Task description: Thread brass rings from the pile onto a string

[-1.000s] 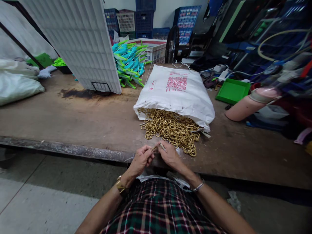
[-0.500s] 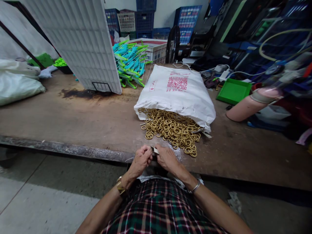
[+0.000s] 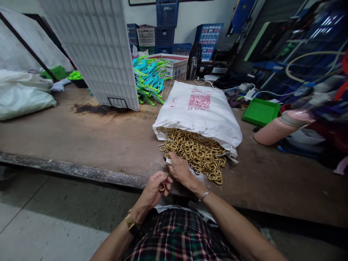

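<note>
A small gold-brown ring [image 3: 162, 187] is held in the curled fingers of my left hand [image 3: 155, 188], just off the table's front edge. My right hand [image 3: 181, 170] is closed on a small blade-like tool [image 3: 168, 160], pale with a dark tip, and rests at the near left side of the ring pile. Many gold-brown rings [image 3: 198, 152] spill from the mouth of a white sack [image 3: 201, 112] with red print, lying on the brown table [image 3: 108, 141].
A pink bottle [image 3: 280, 128] leans at the right beside a green tray [image 3: 261, 111]. A white ribbed panel [image 3: 100, 54] stands at the back left, with blue and green plastic pieces [image 3: 149, 79] behind it. White bags [image 3: 24, 96] lie far left.
My hands have moved apart. The right one has gone up toward the ring pile with the tool, while the left is lower and a ring now shows in it. The camera view has shifted slightly.
</note>
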